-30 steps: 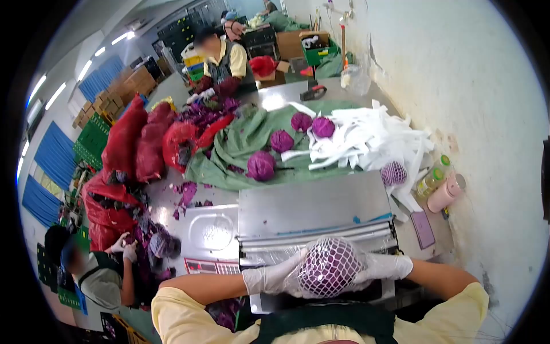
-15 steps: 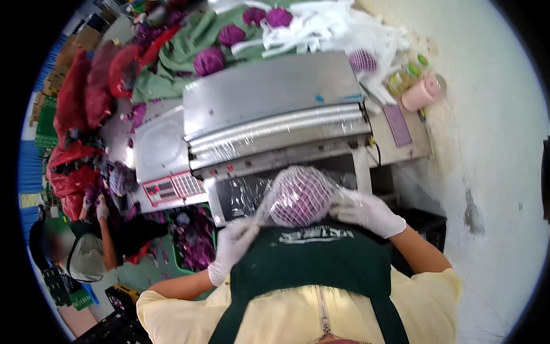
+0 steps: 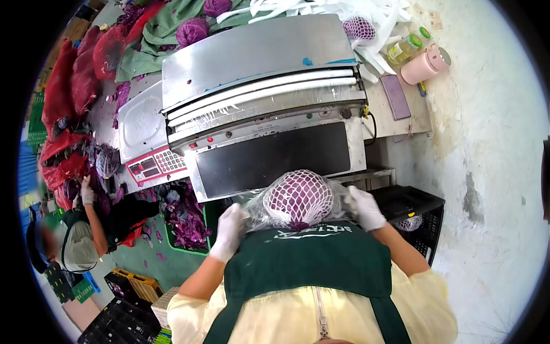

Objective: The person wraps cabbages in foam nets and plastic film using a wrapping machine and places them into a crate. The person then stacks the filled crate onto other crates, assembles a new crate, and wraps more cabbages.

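The table (image 3: 415, 127) runs along the wall, and on it sits a wide metal wrapping machine (image 3: 258, 51), its dark plate (image 3: 275, 160) facing the wearer. Red mesh sacks (image 3: 57, 94) stand at the far left, near a green cloth (image 3: 154, 46) and a heap of white strips (image 3: 281, 7). A co-worker (image 3: 80, 246) leans toward the sacks, gloved hands at a cabbage. A scale (image 3: 143, 123) stands just left of the machine; below it a green crate (image 3: 189, 250) holds purple leaves, while a black crate (image 3: 438, 229) on the right has a netted head inside. The main netted cabbage (image 3: 298, 200), wrapped in clear film (image 3: 258, 215), is between the wearer's hands, in front of the apron and close to the machine's front edge; what bears its weight cannot be made out. The gloved left hand (image 3: 227, 232) has its grip pinching the film at one side, and the right hand (image 3: 368, 209) pinches it at the other, so it spreads out on both sides. A pink bottle (image 3: 424, 66), glass jars (image 3: 404, 49) and a purple phone (image 3: 395, 97) lie or stand near the wall.
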`<state>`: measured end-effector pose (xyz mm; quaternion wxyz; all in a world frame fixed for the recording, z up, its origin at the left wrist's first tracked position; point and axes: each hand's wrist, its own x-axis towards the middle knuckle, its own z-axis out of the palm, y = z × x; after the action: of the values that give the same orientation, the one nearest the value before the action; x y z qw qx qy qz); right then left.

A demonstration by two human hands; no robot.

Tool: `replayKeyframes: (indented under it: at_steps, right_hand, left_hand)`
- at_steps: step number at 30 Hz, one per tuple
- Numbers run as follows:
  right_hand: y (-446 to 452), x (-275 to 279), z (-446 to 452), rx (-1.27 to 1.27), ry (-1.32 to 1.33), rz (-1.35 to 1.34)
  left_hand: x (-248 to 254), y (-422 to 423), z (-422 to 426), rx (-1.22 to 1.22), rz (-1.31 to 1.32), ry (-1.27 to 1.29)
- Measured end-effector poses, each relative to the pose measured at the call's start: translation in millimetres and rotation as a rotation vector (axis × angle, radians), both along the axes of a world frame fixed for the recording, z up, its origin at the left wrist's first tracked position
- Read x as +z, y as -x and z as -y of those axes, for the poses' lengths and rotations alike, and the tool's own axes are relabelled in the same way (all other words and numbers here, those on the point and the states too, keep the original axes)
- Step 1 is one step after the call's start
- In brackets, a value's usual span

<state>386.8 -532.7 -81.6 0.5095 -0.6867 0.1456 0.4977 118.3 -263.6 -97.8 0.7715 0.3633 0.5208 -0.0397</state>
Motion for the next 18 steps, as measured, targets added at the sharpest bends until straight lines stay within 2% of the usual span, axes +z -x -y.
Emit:
replayKeyframes:
  at_steps: [1,3,5,6,8,10,12,13,14,16,17,18]
  right_hand:
    - [9.5,-19.4,-8.7,0.084,-0.183,0.035]
    - [23.3,-46.1,-44.4,0.849,-0.078,0.607]
    - [38.2,-71.5,-57.3,0.821,-0.467,0.457]
    - [38.7,-70.4,-61.9,0.743,-0.539,0.466]
    - [39.5,-67.7,-71.2,0.599,-0.689,0.482]
    - [20.4,-37.2,-81.4,0.656,-0.597,0.57]
    - [17.0,24.1,-100.2,0.075,-0.691,-0.526]
    - [20.8,25.9,-112.0,0.053,-0.697,-0.511]
    - [23.9,27.7,-126.5,0.381,-0.889,0.084]
    - [38.3,45.4,-135.8,0.707,-0.99,0.545]
    - [57.6,26.3,-151.6,0.582,-1.126,0.172]
    - [76.7,8.2,-167.4,0.427,-1.208,-0.202]
  left_hand:
    - [-38.7,-0.9,-1.6,-0.044,0.07,0.003]
    - [-22.2,-61.1,22.4,-0.048,0.0,0.05]
    - [-42.4,-80.7,40.7,0.007,0.122,0.366]
    - [-42.5,-91.3,49.2,0.028,0.182,0.476]
    - [-30.9,-98.9,52.4,0.007,0.305,0.512]
    - [-2.4,-107.1,39.8,-0.05,0.426,0.411]
    - [30.2,-114.5,27.3,-0.103,0.568,0.16]
    - [46.1,-120.6,17.9,-0.163,0.657,-0.059]
    - [62.2,-128.0,8.1,-0.244,0.77,-0.394]
    - [104.8,-138.7,-16.0,-0.407,0.944,-1.32]
    - [128.6,-143.7,-24.4,-0.431,1.028,-1.576]
    - [148.7,-145.1,-27.1,-0.477,1.112,-1.634]
